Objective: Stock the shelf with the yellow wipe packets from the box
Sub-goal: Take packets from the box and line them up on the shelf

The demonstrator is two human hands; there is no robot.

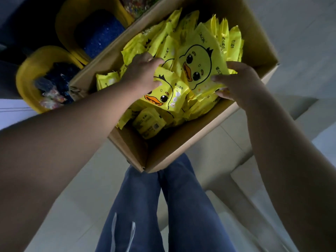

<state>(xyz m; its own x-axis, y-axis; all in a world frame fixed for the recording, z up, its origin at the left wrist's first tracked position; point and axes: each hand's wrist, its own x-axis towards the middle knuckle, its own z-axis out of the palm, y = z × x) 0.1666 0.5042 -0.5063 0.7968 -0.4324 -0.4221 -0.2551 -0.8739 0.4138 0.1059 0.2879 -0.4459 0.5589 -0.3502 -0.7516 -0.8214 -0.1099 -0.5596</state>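
Both hands (143,73) on packets (198,64), box (183,142) rim near.

Single head-worn wide-angle view, pitched steeply down and forward. Close range: open brown cardboard box (181,148) fills the upper centre, both forearms enter from the lower corners, pale tiled floor (72,188) lies below. Edges bow with lens distortion.

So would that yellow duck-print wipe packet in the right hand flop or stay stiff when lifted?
Probably soft, not rigid: the yellow duck-print wipe packet looks like thin film that creases where the right hand pinches it. Its glossy surface may be slippery. Likely light, since the left hand grips another packet easily.
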